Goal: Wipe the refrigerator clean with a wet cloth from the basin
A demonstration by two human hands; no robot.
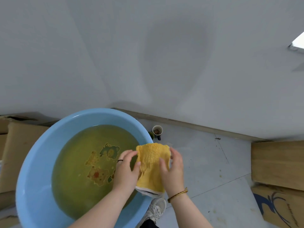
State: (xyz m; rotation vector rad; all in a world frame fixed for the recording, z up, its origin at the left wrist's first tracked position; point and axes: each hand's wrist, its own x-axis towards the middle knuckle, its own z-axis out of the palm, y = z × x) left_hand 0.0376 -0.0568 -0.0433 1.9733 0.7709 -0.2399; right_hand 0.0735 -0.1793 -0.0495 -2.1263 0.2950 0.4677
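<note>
Floor (205,162) bears cup (157,130) (cardboard (278,163) too).

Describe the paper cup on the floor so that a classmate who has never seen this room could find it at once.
Start at the blue basin of murky water, then follow its far right rim to the floor by the wall. There stands the paper cup, upright and open, with something brown inside. It is white and small, unlike the yellow cloth held nearer, or the cardboard farther right.

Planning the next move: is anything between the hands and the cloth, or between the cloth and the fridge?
Nothing is between them: the left hand and right hand both grip the yellow cloth over the blue basin's rim. No refrigerator is in view, so that path cannot be judged.
</note>
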